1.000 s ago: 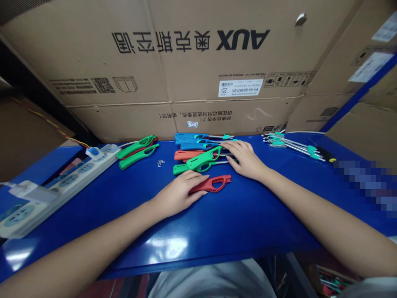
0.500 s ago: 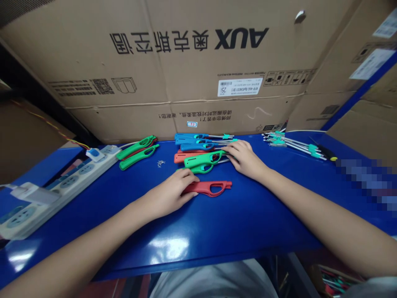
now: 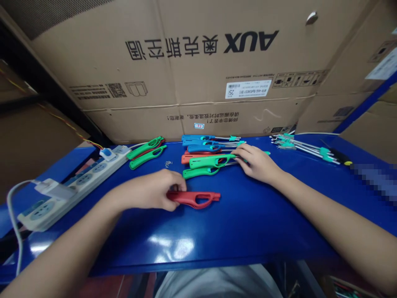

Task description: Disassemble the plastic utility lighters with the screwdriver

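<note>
My left hand [image 3: 155, 189] is closed around the rear end of a red lighter handle [image 3: 198, 200] with an open trigger loop, low over the near side of the blue table. No metal rod shows at its front tip. My right hand [image 3: 259, 164] pinches the front of a green gas lighter [image 3: 206, 161], which lies on the pile; its rod is partly hidden by the fingers. Just nearer to me is a second green lighter [image 3: 197, 172]. Behind them are a red lighter [image 3: 186, 157] and several blue lighters [image 3: 200, 147] with metal rods pointing right.
Green and red handles [image 3: 148, 158] lie at the left, beside a white power strip [image 3: 89, 178]. Small pale bits [image 3: 168, 164] sit near them. At the right are metal lighter rods [image 3: 305, 147] and a screwdriver [image 3: 339, 156]. A cardboard sheet [image 3: 198, 82] stands behind.
My left hand has drawn the red handle left and closer to me, away from the pile. My right hand stays at the green lighter. The view has shifted slightly.
</note>
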A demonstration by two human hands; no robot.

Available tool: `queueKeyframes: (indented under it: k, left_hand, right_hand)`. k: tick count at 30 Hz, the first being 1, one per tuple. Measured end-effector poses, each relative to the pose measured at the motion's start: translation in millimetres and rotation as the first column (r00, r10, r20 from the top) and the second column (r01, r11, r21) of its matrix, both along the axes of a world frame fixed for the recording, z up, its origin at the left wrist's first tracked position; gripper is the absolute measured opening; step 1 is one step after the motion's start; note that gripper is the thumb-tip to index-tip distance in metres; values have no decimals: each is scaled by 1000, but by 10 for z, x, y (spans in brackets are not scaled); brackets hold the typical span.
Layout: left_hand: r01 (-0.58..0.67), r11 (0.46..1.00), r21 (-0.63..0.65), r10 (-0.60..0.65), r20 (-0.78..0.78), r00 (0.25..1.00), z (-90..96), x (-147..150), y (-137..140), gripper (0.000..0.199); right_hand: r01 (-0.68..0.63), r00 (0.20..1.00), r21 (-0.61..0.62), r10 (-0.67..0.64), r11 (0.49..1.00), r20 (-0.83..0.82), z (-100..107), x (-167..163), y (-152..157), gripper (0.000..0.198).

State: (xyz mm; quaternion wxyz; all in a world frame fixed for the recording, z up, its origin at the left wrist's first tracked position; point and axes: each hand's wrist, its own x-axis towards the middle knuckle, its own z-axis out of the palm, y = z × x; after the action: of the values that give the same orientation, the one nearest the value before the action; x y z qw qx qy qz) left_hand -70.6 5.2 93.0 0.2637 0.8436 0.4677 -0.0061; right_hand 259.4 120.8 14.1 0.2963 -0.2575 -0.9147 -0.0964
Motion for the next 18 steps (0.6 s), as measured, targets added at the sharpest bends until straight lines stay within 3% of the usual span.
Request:
queueKeyframes:
  k: [2,4,6,8,10,18]
  left_hand:
    - [-73,997,0,73,9,997,142,-259,68,23]
    - [-262,959,106,264,-5,965,222,-527,164,26]
    - [-439,865,243,472,-98,876,223,-750,276,25]
    - [-528,761,376,618,-172,768,160,-896,389,25]
    - [-544,728,416,655,-192,730,70,-971,484,24]
    - [-560,719,411,673,-211,709,-138,-1039,637,23]
  right_hand:
    - [-51,996,-95,43,994,-83,-1,2,-12,16]
    - [-110,986,-162,88,981,-140,-7,3,-15,13]
    - [-150,980,-206,118,967,-158,-12,4,-13,11]
    - [-164,979,-239,128,957,-157,-9,8,-12,11]
    - [-166,980,-264,130,950,-149,4,15,-17,11]
    - [-127,991,-310,105,942,-87,16,36,-18,18]
